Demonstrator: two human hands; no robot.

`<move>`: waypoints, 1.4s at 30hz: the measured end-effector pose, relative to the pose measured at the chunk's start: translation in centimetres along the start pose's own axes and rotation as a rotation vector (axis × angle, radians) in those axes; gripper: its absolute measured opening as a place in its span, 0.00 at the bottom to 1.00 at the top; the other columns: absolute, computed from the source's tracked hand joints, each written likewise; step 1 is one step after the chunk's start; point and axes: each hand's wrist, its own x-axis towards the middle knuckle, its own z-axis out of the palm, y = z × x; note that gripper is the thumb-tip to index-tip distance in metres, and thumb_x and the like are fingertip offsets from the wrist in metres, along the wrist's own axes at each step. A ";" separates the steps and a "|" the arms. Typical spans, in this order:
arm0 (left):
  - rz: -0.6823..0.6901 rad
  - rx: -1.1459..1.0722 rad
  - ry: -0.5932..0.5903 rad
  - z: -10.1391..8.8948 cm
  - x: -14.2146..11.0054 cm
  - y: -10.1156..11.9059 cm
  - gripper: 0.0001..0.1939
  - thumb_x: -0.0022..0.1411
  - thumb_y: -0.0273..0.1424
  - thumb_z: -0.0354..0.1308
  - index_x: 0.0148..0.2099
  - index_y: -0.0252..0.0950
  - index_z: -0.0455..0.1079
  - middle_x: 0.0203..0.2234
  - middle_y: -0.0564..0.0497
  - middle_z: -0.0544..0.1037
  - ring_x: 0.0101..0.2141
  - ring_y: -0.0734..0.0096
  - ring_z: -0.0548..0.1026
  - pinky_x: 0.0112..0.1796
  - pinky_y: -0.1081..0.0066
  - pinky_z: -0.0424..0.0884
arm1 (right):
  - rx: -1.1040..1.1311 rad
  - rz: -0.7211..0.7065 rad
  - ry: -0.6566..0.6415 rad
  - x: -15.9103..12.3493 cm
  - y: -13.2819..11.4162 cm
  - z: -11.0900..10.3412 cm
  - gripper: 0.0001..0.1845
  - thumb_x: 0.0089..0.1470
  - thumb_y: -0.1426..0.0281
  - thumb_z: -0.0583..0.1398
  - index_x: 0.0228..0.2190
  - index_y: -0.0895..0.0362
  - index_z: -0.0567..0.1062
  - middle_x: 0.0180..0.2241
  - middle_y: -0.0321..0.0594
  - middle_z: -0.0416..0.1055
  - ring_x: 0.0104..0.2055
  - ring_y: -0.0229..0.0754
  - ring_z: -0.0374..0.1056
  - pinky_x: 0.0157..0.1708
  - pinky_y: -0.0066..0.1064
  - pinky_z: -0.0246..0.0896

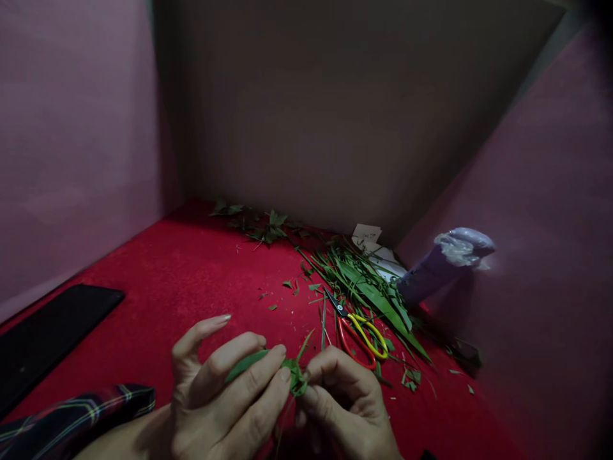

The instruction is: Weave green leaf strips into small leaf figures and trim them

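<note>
Green leaf piece: low and just right of center in the frame, between the two hands; a smooth blade (pixel 245 365) shows at its left, a folded, knotted part (pixel 297 382) at its right.
Long axis: nearly level across the frame, dipping slightly toward the right; the knotted end points at the right hand.
Loose strip: a narrow tip (pixel 305 345) sticks up from the knot, leaning to the upper right.
Left hand (pixel 234 393): lower fingers closed over the leaf piece, uppermost finger raised and spread from the others.
Right hand (pixel 347 399): thumb and forefinger pinching the knot's right edge.
Scissors (pixel 345 314): right of center on the red desk (pixel 191 275), blades toward the upper left, red and yellow handles toward the lower right.
Cut leaves (pixel 378 300): heaped behind the scissors, long blades slanting down to the right.
Right side: purple package (pixel 426 275), tilted, near white papers (pixel 367 233).
Lower left: black flat object (pixel 57 338) above a plaid sleeve (pixel 81 415).
</note>
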 end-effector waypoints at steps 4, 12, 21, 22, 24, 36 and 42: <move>0.066 -0.050 0.005 0.1 0.3 -0.2 0.16 0.64 0.32 0.43 0.42 0.46 0.73 0.33 0.52 0.82 0.39 0.62 0.74 0.53 0.52 0.51 | 0.012 -0.060 -0.007 0.1 0.1 -0.2 0.10 0.45 0.66 0.66 0.24 0.58 0.72 0.18 0.34 0.70 0.17 0.29 0.61 0.17 0.20 0.54; -0.022 -0.223 0.004 1.5 1.6 -1.3 0.08 0.59 0.28 0.53 0.34 0.46 0.73 0.25 0.58 0.80 0.35 0.65 0.71 0.50 0.57 0.53 | 0.018 -0.059 -0.028 0.3 0.1 -0.3 0.11 0.47 0.65 0.65 0.25 0.60 0.70 0.17 0.33 0.69 0.15 0.27 0.59 0.17 0.19 0.51; -0.615 -0.846 -0.274 2.6 1.6 -1.3 0.03 0.53 0.26 0.61 0.31 0.38 0.76 0.26 0.53 0.67 0.28 0.73 0.69 0.27 0.75 0.65 | 0.070 -0.025 -0.055 1.7 1.1 -0.9 0.12 0.50 0.64 0.63 0.27 0.59 0.67 0.15 0.31 0.68 0.10 0.24 0.53 0.10 0.16 0.47; -0.712 -0.925 -0.304 2.7 1.6 -1.2 0.02 0.53 0.28 0.62 0.29 0.37 0.76 0.25 0.54 0.65 0.27 0.75 0.67 0.25 0.77 0.64 | 0.081 -0.014 -0.054 1.8 1.1 -0.9 0.13 0.49 0.64 0.63 0.27 0.59 0.67 0.15 0.31 0.68 0.09 0.24 0.53 0.10 0.16 0.48; -0.852 -1.065 -0.330 2.9 1.6 -1.0 0.02 0.51 0.29 0.63 0.28 0.36 0.77 0.24 0.55 0.63 0.25 0.77 0.65 0.24 0.78 0.62 | 0.100 0.009 -0.041 1.8 1.1 -0.9 0.13 0.49 0.63 0.63 0.26 0.59 0.66 0.14 0.30 0.67 0.09 0.24 0.53 0.10 0.15 0.48; -0.938 -1.098 -0.320 3.0 2.0 -0.7 0.05 0.51 0.31 0.64 0.27 0.35 0.77 0.23 0.53 0.67 0.27 0.72 0.69 0.27 0.74 0.66 | 0.134 0.073 -0.015 2.0 1.3 -0.8 0.15 0.47 0.63 0.64 0.26 0.60 0.66 0.16 0.35 0.71 0.10 0.28 0.62 0.09 0.15 0.52; -0.864 -1.013 -0.326 3.2 1.2 -1.1 0.05 0.54 0.32 0.62 0.30 0.38 0.77 0.25 0.53 0.67 0.28 0.73 0.67 0.28 0.75 0.64 | 0.028 0.075 0.014 1.7 0.6 -0.6 0.17 0.46 0.60 0.64 0.26 0.61 0.67 0.18 0.35 0.71 0.11 0.28 0.62 0.09 0.16 0.53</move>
